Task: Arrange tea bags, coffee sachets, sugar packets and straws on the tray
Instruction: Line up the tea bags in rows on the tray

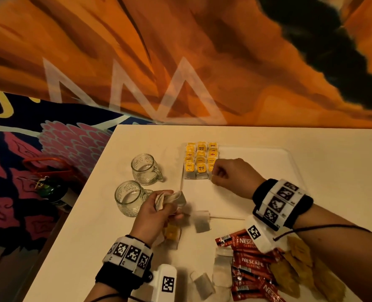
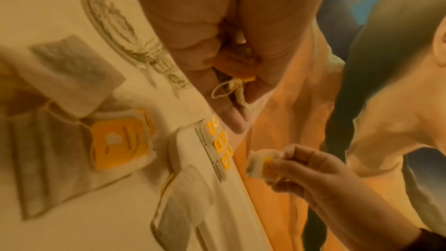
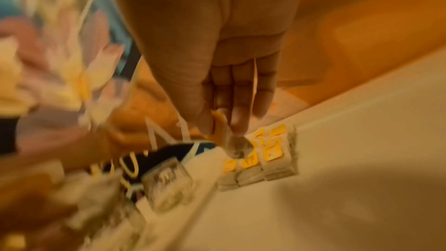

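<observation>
Rows of yellow-tagged tea bags (image 1: 200, 161) lie in the far-left corner of the white tray (image 1: 285, 153). My right hand (image 1: 219, 175) hovers beside the right column and pinches one tea bag (image 3: 223, 131) (image 2: 262, 166) by its yellow tag. My left hand (image 1: 161, 205) is at the tray's near-left corner, gripping a small bunch of tea bags (image 1: 172, 198) (image 2: 241, 75). Loose tea bags (image 1: 201, 221) lie on the table near it, along with a thin white straw (image 1: 226, 218). Red coffee sachets (image 1: 249, 260) are piled at the front right, next to white sugar packets (image 1: 221, 269).
Two glass mugs (image 1: 144, 168) (image 1: 129, 198) stand left of the tray near the table's left edge. Yellow packets (image 1: 298, 271) lie at the front right under my right arm. An orange wall rises behind the table; a patterned floor with a bottle (image 1: 52, 190) lies left.
</observation>
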